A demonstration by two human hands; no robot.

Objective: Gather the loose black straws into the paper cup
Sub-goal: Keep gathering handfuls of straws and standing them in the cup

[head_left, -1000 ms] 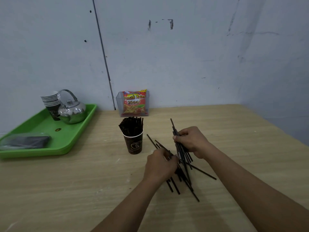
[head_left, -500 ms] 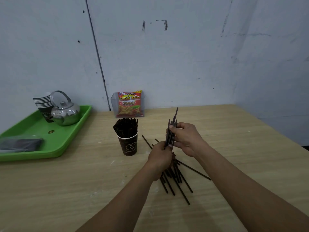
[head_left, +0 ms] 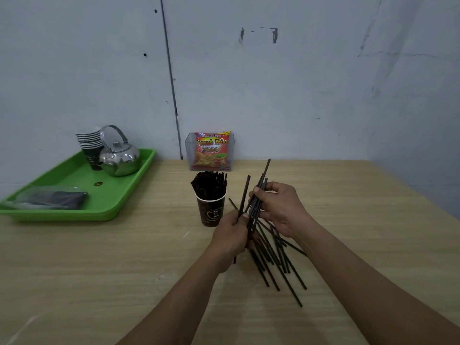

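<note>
- While the right hand (head_left: 281, 207) has its fingers closed around a small bundle of black straws (head_left: 258, 195), the bundle tilts up off the surface (head_left: 124, 270).
- Left hand (head_left: 232, 236) is pinching the lower end of that bundle, fingers curled shut on it.
- Plenty more loose straws (head_left: 278, 265) lie scattered flat under and in front of both hands.
- Paper cup (head_left: 211, 211) stands upright just left of the hands, already packed with straws.
- Green tray (head_left: 119, 195) with a kettle (head_left: 119, 158) sits well off to the left.
</note>
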